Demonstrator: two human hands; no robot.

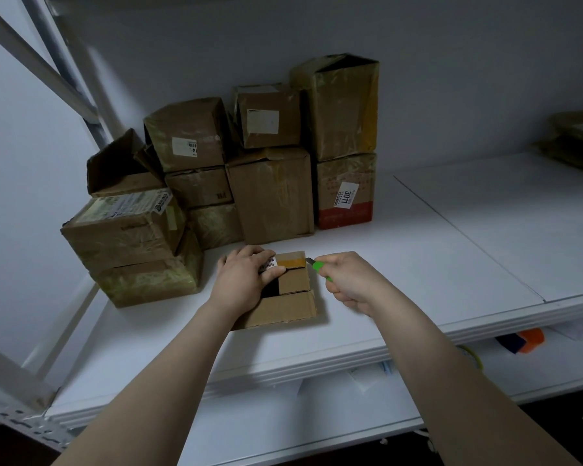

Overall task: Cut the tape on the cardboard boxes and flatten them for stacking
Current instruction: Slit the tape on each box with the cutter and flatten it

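Stacked boxes [270, 196] crowded the shelf [418, 264] behind. Left grip [241, 284] clasped the small box [283, 311] up front; right grip [349, 280] clenched the green cutter [318, 265], blade at the tape [292, 263], handle mostly hidden.

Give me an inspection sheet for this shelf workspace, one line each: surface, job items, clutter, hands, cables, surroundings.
Surface: white shelf board, seam running across its right part.
Job's things: small box with tan tape strip, flaps partly open; green knife at its right edge; box pile behind.
Clutter: brown stack far right, blurred.
Grippers: left hand grips the small box; right hand grips the green knife.
Cables: nothing seen.
Surroundings: grey rack frame left; lower shelf holds an orange item.
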